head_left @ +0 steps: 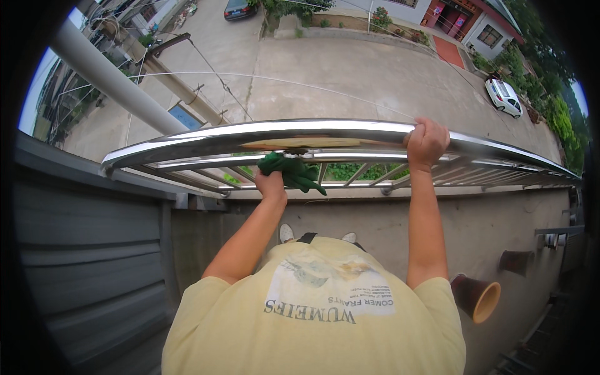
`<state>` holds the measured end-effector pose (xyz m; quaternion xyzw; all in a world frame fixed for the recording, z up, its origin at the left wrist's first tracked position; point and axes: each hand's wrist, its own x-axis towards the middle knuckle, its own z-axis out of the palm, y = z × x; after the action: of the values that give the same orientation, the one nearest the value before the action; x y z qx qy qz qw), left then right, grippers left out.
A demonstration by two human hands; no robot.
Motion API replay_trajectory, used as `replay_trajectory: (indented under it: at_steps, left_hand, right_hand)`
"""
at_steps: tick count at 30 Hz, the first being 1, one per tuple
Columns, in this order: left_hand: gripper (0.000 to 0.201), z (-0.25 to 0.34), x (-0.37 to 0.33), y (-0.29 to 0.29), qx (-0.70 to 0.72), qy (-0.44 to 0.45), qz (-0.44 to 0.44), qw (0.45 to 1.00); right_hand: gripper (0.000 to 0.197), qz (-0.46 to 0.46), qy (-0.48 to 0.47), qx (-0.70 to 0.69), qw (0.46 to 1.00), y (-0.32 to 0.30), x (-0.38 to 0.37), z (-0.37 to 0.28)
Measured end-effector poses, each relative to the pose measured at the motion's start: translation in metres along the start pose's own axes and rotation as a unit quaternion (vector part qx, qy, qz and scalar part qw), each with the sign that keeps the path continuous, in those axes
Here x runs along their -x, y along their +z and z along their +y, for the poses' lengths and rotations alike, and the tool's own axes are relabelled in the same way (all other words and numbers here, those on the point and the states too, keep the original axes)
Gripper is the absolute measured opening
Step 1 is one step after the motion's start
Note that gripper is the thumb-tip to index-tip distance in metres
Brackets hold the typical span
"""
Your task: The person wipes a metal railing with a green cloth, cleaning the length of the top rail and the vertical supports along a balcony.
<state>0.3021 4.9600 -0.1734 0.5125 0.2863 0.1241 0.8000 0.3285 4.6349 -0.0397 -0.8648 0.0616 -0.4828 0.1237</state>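
A shiny steel railing (350, 130) runs across in front of me, with a thick top rail and thinner bars below. My left hand (270, 184) is closed on a bunched dark green cloth (292, 172), just under the top rail. Part of the cloth hangs down to the right, and it lies close to the lower horizontal bar; I cannot tell whether it presses on it. Farther right, my right hand (429, 145) is wrapped round the top rail, fingers curled over it.
Grey corrugated panels (87, 250) stand close on my left. Two pots, one orange-rimmed (478, 299) and one dark (516, 262), are on the floor at right. Beyond the railing lies a paved yard far below, with a white car (504, 98) and a thick pale pole (119, 78).
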Motion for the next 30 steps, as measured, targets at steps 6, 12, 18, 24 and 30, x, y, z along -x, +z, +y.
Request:
replay_trajectory:
  at_steps: [6,12,18,24,30]
  left_hand:
    - [0.021,-0.030,0.019,-0.017,0.016,-0.116,-0.065,0.991]
    - [0.012,-0.010,-0.007,0.006,0.003,-0.212,-0.079,0.974]
    - [0.028,-0.019,-0.015,0.012,0.023,-0.211,-0.051,0.976]
    - [0.022,-0.026,0.001,0.006,0.014,-0.205,-0.113,0.972]
    - [0.023,-0.019,0.042,0.048,0.048,-0.218,-0.197,0.955]
  right_hand:
    - [0.018,0.000,0.003,0.005,1.000,-0.005,-0.002,0.000]
    - [0.013,-0.003,0.018,-0.007,1.000,-0.003,0.000,-0.007]
    - [0.011,0.000,0.039,-0.023,0.999,-0.008,-0.002,-0.005]
    - [0.009,-0.010,0.048,-0.042,0.998,-0.009,-0.004,-0.001]
    - [0.012,-0.029,0.027,-0.075,0.996,-0.016,-0.006,0.000]
